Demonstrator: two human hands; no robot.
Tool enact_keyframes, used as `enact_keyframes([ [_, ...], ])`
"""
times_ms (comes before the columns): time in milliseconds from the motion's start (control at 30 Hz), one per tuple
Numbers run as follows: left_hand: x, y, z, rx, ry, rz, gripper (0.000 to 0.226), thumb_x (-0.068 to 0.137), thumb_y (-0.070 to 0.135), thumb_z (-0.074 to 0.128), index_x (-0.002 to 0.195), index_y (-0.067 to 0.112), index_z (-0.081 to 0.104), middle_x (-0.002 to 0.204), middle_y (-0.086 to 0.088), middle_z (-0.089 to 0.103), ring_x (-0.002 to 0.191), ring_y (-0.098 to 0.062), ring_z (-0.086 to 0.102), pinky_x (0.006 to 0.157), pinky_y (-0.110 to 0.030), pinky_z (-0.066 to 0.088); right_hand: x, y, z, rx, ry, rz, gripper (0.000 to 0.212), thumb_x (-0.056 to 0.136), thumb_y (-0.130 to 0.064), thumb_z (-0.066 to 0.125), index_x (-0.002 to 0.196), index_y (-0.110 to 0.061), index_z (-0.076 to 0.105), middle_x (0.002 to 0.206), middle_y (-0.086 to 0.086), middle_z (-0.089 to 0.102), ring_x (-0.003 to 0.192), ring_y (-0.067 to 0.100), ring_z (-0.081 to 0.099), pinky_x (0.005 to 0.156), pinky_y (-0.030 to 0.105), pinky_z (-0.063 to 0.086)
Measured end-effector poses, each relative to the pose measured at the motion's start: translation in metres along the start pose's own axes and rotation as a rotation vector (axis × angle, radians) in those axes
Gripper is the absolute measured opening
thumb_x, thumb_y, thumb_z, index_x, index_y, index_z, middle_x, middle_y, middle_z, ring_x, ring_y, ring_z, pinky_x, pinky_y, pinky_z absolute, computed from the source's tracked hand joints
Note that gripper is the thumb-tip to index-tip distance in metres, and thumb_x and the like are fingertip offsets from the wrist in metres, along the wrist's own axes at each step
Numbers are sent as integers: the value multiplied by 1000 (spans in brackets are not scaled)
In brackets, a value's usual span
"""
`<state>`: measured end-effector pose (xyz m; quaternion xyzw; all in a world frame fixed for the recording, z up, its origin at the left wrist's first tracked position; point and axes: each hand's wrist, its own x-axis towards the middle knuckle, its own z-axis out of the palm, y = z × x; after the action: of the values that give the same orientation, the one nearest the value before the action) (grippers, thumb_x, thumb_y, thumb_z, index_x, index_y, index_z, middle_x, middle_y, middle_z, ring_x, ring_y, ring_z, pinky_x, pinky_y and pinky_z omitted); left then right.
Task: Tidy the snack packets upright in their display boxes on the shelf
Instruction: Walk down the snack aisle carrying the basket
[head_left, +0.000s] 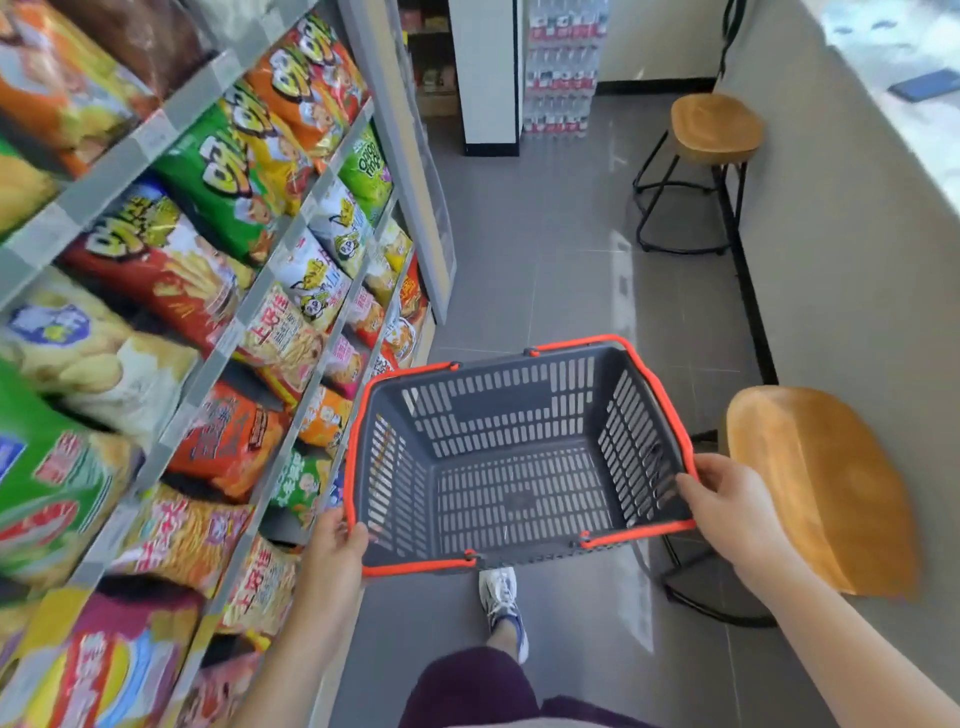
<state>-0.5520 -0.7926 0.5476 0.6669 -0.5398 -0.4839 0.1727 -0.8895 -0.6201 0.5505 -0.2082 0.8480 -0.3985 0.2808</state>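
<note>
I hold an empty dark grey shopping basket (519, 410) with an orange rim in front of me, above the floor. My left hand (335, 545) grips its near left corner and my right hand (727, 504) grips its near right corner. On my left, grey shelves (260, 291) carry several rows of colourful snack packets (223, 171), most leaning back or lying at an angle. No display boxes show among them.
Two wooden bar stools (714, 124) (810, 483) stand against a counter wall on the right. Grey tiled floor (550, 280) runs ahead down the aisle. Stacked bottled drinks (563, 67) and a white pillar (485, 78) are at the far end. My shoe (501, 597) is below the basket.
</note>
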Motion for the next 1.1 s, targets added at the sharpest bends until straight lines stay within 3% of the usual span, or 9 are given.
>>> enact_keyframes([
  [100, 55, 39, 5, 87, -17, 10, 36, 101, 25, 46, 135, 13, 44, 119, -1, 60, 95, -18, 57, 82, -33, 44, 53, -32, 12, -48, 3, -7, 17, 93, -7, 56, 101, -10, 71, 89, 5, 74, 83, 23, 68, 73, 34, 52],
  [233, 118, 89, 17, 183, -80, 21, 51, 103, 31, 41, 149, 12, 28, 149, -8, 40, 135, -27, 41, 105, -37, 34, 118, -72, 18, -81, 44, -20, 14, 93, -8, 58, 100, -10, 70, 89, 5, 73, 83, 23, 67, 73, 33, 48],
  [333, 160, 118, 35, 224, -88, 26, 39, 103, 29, 40, 139, 13, 39, 134, -8, 54, 122, -30, 52, 103, -46, 41, 169, -96, 20, -80, 62, -23, 15, 94, -9, 58, 102, -11, 70, 89, 4, 72, 84, 22, 66, 74, 33, 48],
  [400, 184, 137, 50, 241, -85, 27, 28, 103, 26, 41, 127, 13, 46, 109, -2, 63, 101, -24, 60, 93, -45, 48, 205, -113, 21, -83, 55, -20, 16, 94, -9, 58, 103, -11, 70, 90, 5, 71, 84, 23, 65, 73, 32, 45],
  [467, 212, 154, 69, 213, -66, -16, 23, 103, 24, 42, 122, 14, 47, 100, 3, 62, 94, -20, 60, 91, -43, 49, 248, -125, 23, -100, 22, -28, 16, 94, -10, 58, 104, -10, 70, 91, 6, 71, 84, 23, 65, 73, 32, 44],
  [733, 289, 224, 152, 2, 66, -147, 14, 102, 18, 47, 111, 25, 53, 107, 1, 66, 100, -25, 64, 93, -50, 50, 436, -181, 26, 20, -184, 2, 13, 95, -6, 57, 100, -4, 68, 97, 20, 70, 94, 36, 65, 90, 51, 49],
  [800, 306, 242, 171, -69, 95, -181, 18, 101, 13, 47, 109, 26, 55, 111, -4, 66, 100, -24, 65, 93, -50, 51, 482, -199, 26, 40, -238, 23, 15, 96, -8, 56, 102, -5, 69, 96, 15, 71, 89, 30, 65, 90, 48, 50],
  [933, 338, 263, 204, -167, 158, -301, 26, 101, 11, 47, 125, 16, 53, 118, -12, 65, 107, -32, 64, 95, -56, 49, 560, -240, 37, -33, -351, 6, 17, 96, -9, 56, 105, -10, 70, 91, 4, 71, 76, 14, 63, 79, 31, 48],
  [1100, 382, 272, 240, -309, 209, -476, 23, 101, 14, 48, 123, 19, 50, 117, -8, 65, 103, -29, 65, 91, -52, 53, 639, -283, 79, -212, -472, -94, 28, 92, -1, 52, 103, -16, 73, 95, 5, 71, 90, 22, 64, 87, 33, 47],
])
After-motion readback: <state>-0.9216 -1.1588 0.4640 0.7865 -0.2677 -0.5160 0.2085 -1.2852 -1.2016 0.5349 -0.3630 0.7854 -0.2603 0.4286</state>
